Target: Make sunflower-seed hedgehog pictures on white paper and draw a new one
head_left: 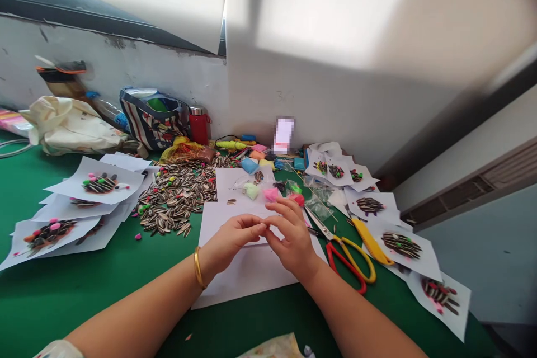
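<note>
Over the white paper sheets [235, 279], my left hand [239, 235] and my right hand [289, 235] meet with fingertips pinched together. Whatever they pinch is too small or hidden to make out. The last fingers of my right hand are raised. Just beyond the hands lie pale green clay [251, 191], pink clay [272, 194] and red clay [297, 199]. Two loose sunflower seeds [231, 202] rest on the upper paper. A large heap of striped sunflower seeds [176, 196] spreads to the left.
Scissors [348, 260] with red and yellow handles and a yellow utility knife [372, 241] lie right of my hands. Seed-decorated papers [100, 182] are stacked left, with more papers [413, 246] at right. A red bottle [198, 126] and a striped bag [153, 117] stand by the wall.
</note>
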Tool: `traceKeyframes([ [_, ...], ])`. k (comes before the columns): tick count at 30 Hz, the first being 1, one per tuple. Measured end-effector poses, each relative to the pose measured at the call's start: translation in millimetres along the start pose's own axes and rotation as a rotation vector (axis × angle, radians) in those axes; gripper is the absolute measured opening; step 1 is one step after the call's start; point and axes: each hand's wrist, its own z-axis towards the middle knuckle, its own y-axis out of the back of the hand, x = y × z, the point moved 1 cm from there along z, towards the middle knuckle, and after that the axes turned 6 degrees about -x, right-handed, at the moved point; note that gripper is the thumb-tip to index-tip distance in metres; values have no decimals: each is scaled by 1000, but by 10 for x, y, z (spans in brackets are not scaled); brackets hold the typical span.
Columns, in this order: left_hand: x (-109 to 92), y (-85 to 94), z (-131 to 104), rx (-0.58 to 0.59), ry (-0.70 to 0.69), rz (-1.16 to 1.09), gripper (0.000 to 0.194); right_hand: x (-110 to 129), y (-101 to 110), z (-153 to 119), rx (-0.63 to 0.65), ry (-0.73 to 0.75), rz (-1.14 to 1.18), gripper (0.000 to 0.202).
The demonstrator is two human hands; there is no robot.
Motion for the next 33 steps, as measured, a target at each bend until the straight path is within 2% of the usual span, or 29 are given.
traceKeyframes([
  [11, -117, -34, -16, -61, -104, 216, 21, -17, -15, 16, 49, 21, 114, 21],
  [15, -103, -24, -19, -28, -106, 232, 23, -53, -4, 9, 52, 6, 174, 28],
  [19, -97, -31, -36, 10, -101, 240, 32, -81, -13, -8, 21, -11, 164, 19],
  [23, -113, -37, -40, -7, -116, 268, 33, -67, -18, -14, -25, -16, 163, 12],
  [29, -88, -21, -15, 36, -143, 258, 29, -44, -14, -8, -72, 2, 226, 12],
  [33, -64, -6, 2, 21, -142, 261, 29, -42, -26, -3, -49, -7, 237, 16],
])
